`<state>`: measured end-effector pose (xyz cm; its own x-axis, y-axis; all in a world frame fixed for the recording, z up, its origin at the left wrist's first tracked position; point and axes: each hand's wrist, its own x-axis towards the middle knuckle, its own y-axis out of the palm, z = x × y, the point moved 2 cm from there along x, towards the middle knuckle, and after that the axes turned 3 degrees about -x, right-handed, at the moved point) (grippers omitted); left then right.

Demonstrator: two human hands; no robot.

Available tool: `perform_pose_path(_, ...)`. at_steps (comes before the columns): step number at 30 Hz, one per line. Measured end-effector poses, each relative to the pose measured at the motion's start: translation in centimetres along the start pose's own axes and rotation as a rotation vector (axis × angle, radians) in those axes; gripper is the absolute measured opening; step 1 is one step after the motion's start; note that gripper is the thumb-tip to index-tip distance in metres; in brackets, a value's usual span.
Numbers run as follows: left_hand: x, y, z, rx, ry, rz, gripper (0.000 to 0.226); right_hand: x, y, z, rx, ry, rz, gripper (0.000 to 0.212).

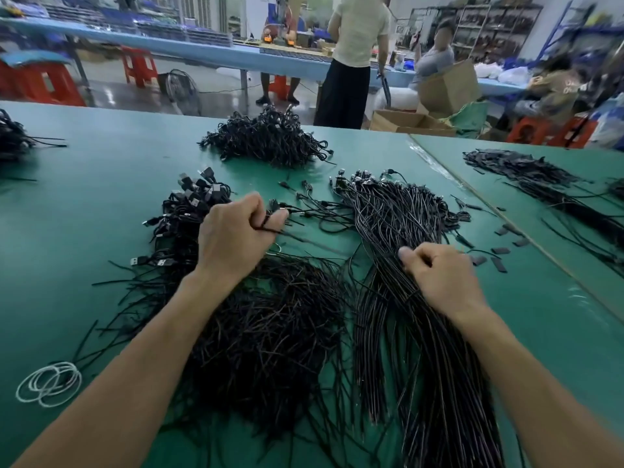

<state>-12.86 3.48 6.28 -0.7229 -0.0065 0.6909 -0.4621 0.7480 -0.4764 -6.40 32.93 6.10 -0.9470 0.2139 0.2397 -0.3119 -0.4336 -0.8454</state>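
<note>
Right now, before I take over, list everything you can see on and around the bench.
table: one, green, foreground
long cables: one bundle, black, right of centre
tangled cables: one pile, black, near centre
plug cables: one pile, black, left of centre
loose cable: one, black, looped in left grip
far pile: one, black, table's far side
strips: one heap, black, adjoining table, right
rubber bands: several, white, near left
boxes: two or more, brown, beyond table
stools: several, red, background
people: at least three, background
left grip: pinches loose cable
right grip: curled on long cables
</note>
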Motion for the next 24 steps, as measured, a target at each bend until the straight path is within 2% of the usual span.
perform_pose_path(2,-0.9,-0.5,-0.5,0.069,0.039,0.224,0.047,-0.5,0.4,0.9,-0.230,-0.064,0.156,0.032)
perform_pose_path(3,-1.5,-0.4,-0.8,0.095,0.042,0.350,0.044,-1.1,0.6,1.9,-0.291,-0.146,0.199,0.036)
perform_pose_path(5,-2.7,0.0,-1.3,0.093,0.016,0.533,0.040,-2.0,1.0,4.2,-0.248,-0.330,0.280,0.054)
perform_pose_path(7,-3.4,0.3,-1.8,-0.059,-0.075,0.628,0.037,-2.9,1.6,6.0,-0.142,-0.407,0.392,0.061)
perform_pose_path(10,-3.5,0.2,-2.0,-0.320,-0.192,0.644,0.043,-3.4,2.5,6.8,-0.024,-0.372,0.528,0.042)
perform_pose_path(14,-3.3,0.1,-1.4,-0.289,-0.156,0.608,0.055,-3.4,2.2,6.2,0.117,-0.331,0.424,0.029)
perform_pose_path(17,-3.7,0.5,-1.4,-0.339,-0.131,0.709,0.037,-3.0,1.6,6.0,0.191,-0.340,0.269,0.023)
perform_pose_path(19,-4.0,0.8,-1.9,-0.439,-0.174,0.762,0.032,-2.8,1.5,6.7,0.268,-0.361,0.224,0.021)
perform_pose_path(22,-4.6,0.9,-3.3,-0.702,-0.295,0.798,0.046,-2.4,1.5,7.8,0.373,-0.367,0.138,0.026)
perform_pose_path(24,-5.1,0.4,-4.0,-0.873,-0.362,0.899,0.051,-2.3,1.4,8.3,0.412,-0.342,0.055,0.029)
